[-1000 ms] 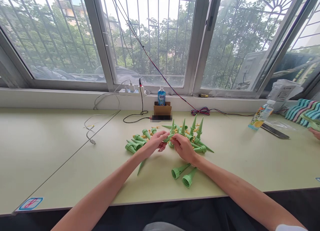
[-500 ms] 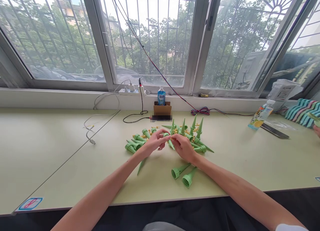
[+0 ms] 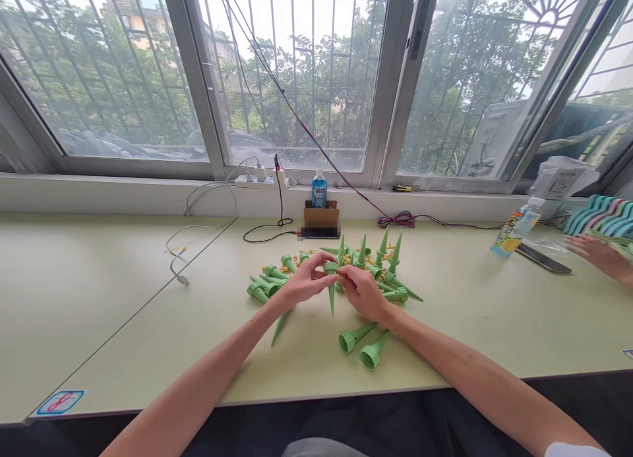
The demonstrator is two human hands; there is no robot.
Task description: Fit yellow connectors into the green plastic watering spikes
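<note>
My left hand (image 3: 310, 280) is closed around the wide collar of a green plastic watering spike (image 3: 331, 299), its point hanging straight down. At the spike's right side, my right hand (image 3: 362, 290) pinches with thumb and forefinger. What those fingertips hold is too small to make out. Behind and beside both hands spreads a pile of similar green spikes (image 3: 395, 252), some upright, others lying down, mixed with small yellow plastic pieces. Two loose spikes (image 3: 372, 353) lie near my right forearm, their threaded openings facing me.
At the back stand a small cardboard box (image 3: 321, 216) and a blue bottle (image 3: 319, 190). A drink bottle (image 3: 517, 227) and a dark phone (image 3: 542, 258) are at right, near another person's hand (image 3: 601, 256) and several coloured hangers (image 3: 601, 216). A white cable (image 3: 174, 262) lies at left.
The spike in my left hand has turned from slanting to pointing straight down. My right hand stays almost in place. At the far right, the other person's hand has reached further into view.
</note>
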